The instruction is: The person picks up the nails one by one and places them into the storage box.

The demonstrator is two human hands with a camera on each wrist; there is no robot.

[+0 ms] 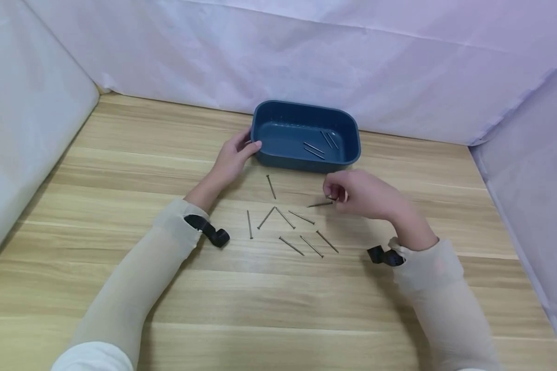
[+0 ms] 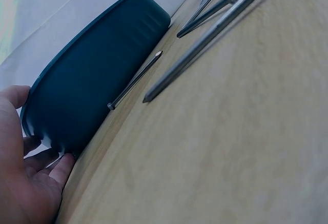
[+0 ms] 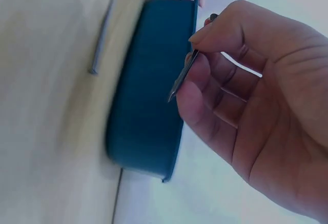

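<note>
From above, the left hand (image 1: 232, 157) steadies the blue tray (image 1: 306, 105) on the worktop (image 1: 120, 288), grip wrapped on its corner. The left wrist view shows fingers (image 2: 48, 170) on the tray wall. At the right wrist, the right hand (image 3: 256, 106) pinches a nail (image 3: 185, 73); a firm grip and level carry over the rim seems wise.

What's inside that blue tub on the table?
Four nails lie loose on the floor of the blue tub, toward its right side. The near wall hides a strip of the floor; the left hand holds its left end.
</note>
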